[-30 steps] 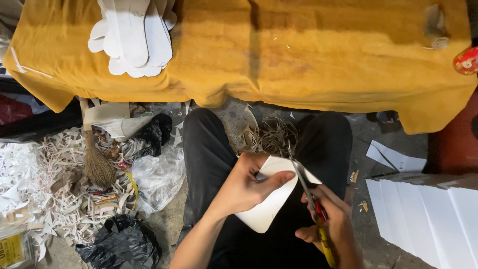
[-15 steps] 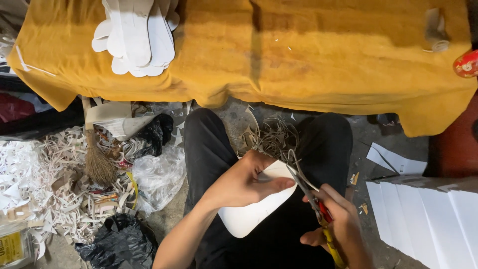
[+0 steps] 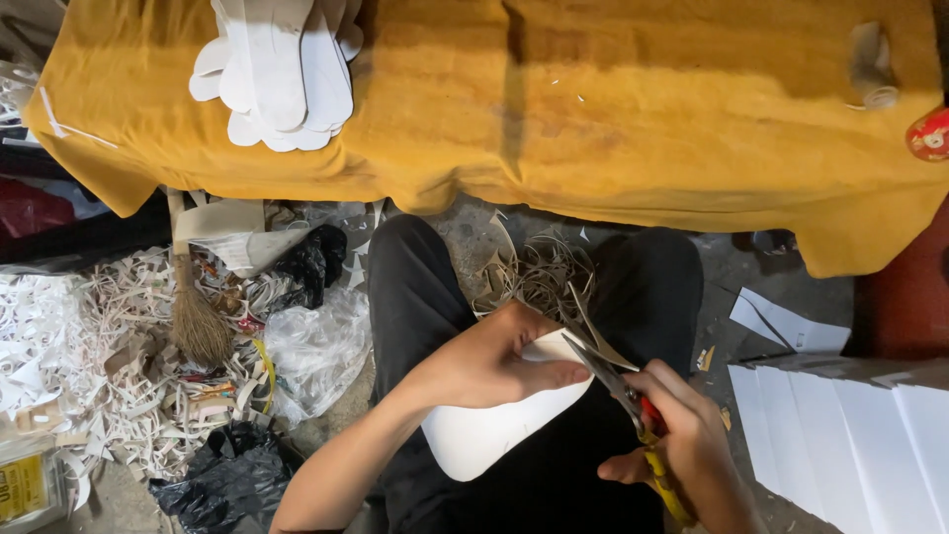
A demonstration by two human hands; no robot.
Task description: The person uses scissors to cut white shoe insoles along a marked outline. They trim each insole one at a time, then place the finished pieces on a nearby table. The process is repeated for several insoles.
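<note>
Down over the lap, the left hand [image 3: 489, 361] pinches a white rounded sheet piece [image 3: 494, 430], thumb on top. Just beside it the right hand [image 3: 682, 450] grips red-and-yellow-handled scissors [image 3: 618, 386], blades at the sheet's upper edge. Farther out, cut white shapes [image 3: 282, 74] lie stacked at the far left edge of the mustard cloth-covered table [image 3: 613, 129].

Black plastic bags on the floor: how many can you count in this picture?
2. One black bag lies by the person's left knee beside the clear plastic; the other black bag sits at the bottom edge under the scrap pile. More may be hidden under the trimmings.
</note>
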